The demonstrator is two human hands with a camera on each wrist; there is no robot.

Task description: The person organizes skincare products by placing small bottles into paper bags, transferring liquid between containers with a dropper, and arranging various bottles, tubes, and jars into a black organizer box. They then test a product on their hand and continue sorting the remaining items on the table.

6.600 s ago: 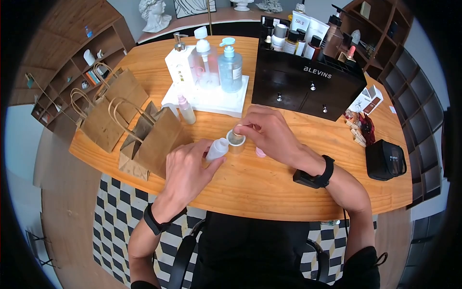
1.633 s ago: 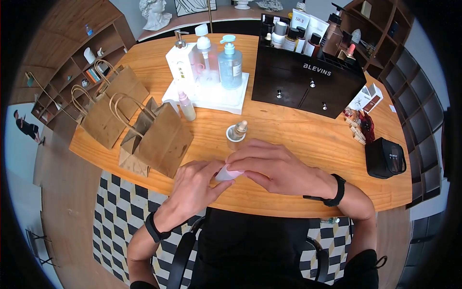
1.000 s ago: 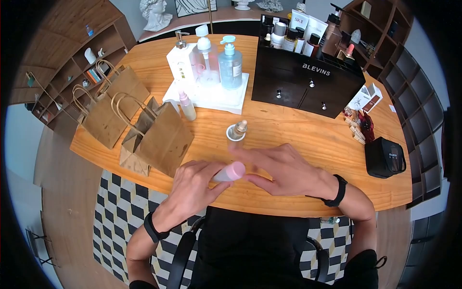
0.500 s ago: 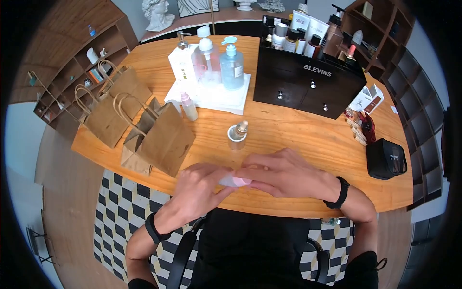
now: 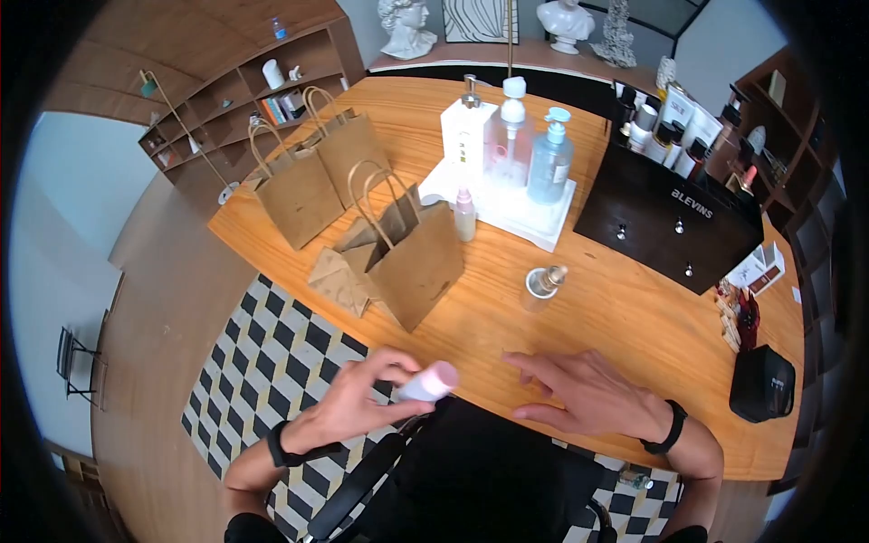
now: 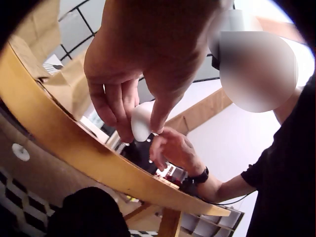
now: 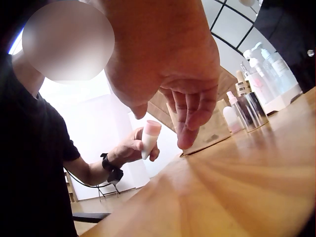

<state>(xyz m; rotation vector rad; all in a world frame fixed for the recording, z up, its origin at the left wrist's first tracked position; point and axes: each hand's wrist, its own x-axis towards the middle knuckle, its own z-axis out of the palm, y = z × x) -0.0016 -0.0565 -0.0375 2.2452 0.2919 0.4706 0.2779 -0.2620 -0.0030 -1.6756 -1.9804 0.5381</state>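
Note:
My left hand point(image 5: 362, 398) holds a small translucent bottle with a pink cap point(image 5: 421, 384) between thumb and fingers, just off the table's front edge. In the right wrist view the same pink-capped bottle point(image 7: 149, 139) tilts, cap upward. The right hand point(image 5: 593, 394) hovers over the near part of the table with its fingers loosely extended, holding nothing. Farther back stands a small container with a white rim point(image 5: 538, 290), a gold-topped dropper point(image 5: 554, 274) upright in its mouth. A pink-topped spray bottle point(image 5: 464, 217) stands beside the nearest paper bag.
Brown paper bags point(image 5: 418, 270) stand on the left of the wooden table point(image 5: 507, 339). Pump bottles point(image 5: 549, 167) share a white tray point(image 5: 534, 231) at the back. A black cosmetics organizer point(image 5: 656, 213) and a black pouch point(image 5: 762, 385) lie to the right.
The right hand has let go of the pink cap and drawn away to the right. My left hand keeps the bottle, now past the table edge; the head view has turned left.

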